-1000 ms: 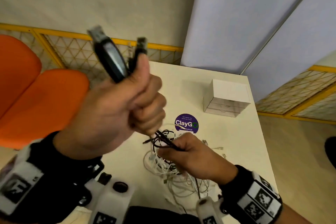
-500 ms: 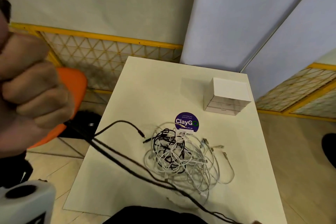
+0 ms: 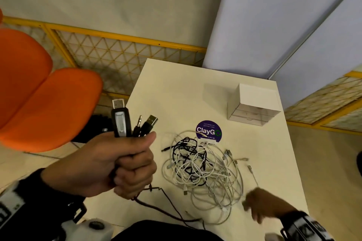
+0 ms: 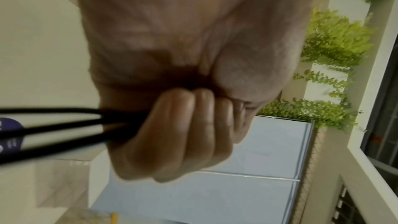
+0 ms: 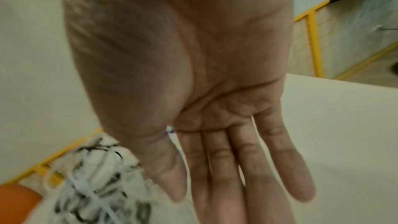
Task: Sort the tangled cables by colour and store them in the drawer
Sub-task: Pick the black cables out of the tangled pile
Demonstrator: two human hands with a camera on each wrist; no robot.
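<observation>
Orange chair point(image 3: 41, 92) is sitting at the far left of my head view, off the worktop point(image 3: 176, 92). Next along, I am seeing my left hand point(image 3: 109, 164) raised over the worktop's left edge, its grip wrapped tight around a bunch of black cables point(image 3: 125, 123) — a wide plug with a silver end, a thin audio jack and a USB plug are standing up out of the fist. In the left wrist view the fingers point(image 4: 189, 134) are curling fully over those cables, which are running out of the fist to the left. Below the fist, the black leads are trailing down across the near edge of the worktop.

To the right of that hand, the tangled pile point(image 3: 203, 172) is lying on the worktop, mostly white cables with a few black ones knotted into its upper left part. Just behind the pile a round purple sticker point(image 3: 208, 130) is showing, touched by a white loop. Further back and right, a small white drawer unit point(image 3: 254, 105) is standing well apart from the pile, its drawers closed.

At the near right, my right hand point(image 3: 260, 205) is hovering just beside the pile's right edge — blurred in the head view. Its wrist view is showing the palm flat, fingers point(image 5: 258, 168) straight and spread, gripping nothing.
</observation>
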